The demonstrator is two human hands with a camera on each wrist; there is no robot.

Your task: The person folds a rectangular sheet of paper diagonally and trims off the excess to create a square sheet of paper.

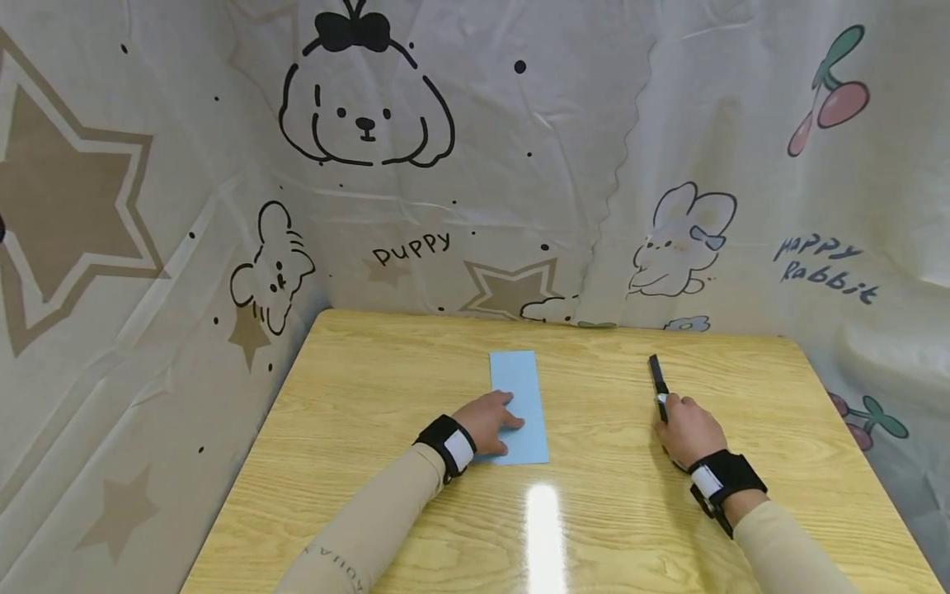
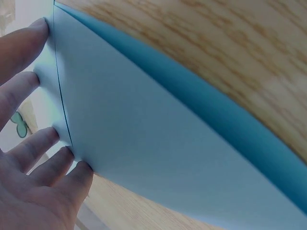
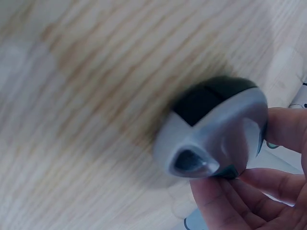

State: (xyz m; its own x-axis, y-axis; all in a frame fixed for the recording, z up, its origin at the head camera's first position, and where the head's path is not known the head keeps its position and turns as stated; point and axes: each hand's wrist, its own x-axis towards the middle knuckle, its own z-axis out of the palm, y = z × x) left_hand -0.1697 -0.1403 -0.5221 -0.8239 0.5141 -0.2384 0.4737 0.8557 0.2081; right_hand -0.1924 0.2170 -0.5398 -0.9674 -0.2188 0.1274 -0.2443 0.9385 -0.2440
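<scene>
On the table lies a light blue sheet of paper [image 1: 525, 388], a long upright rectangle in the head view. In the left wrist view the paper [image 2: 144, 129] shows more than one layer, with a darker blue gap along one edge. My left hand [image 1: 490, 422] rests on its left side, fingers spread and fingertips touching it. Further right, my right hand [image 1: 693, 431] grips a slim black and silver tool [image 1: 657, 375], its black end pointing away from me. Close up, the tool [image 3: 216, 129] has a rounded silver end with a hole; its exact kind is unclear.
The wooden table [image 1: 356, 388] carries a bright light reflection near the front. A printed curtain [image 1: 475, 190] hangs along its back and left edges. Both wrists wear black straps.
</scene>
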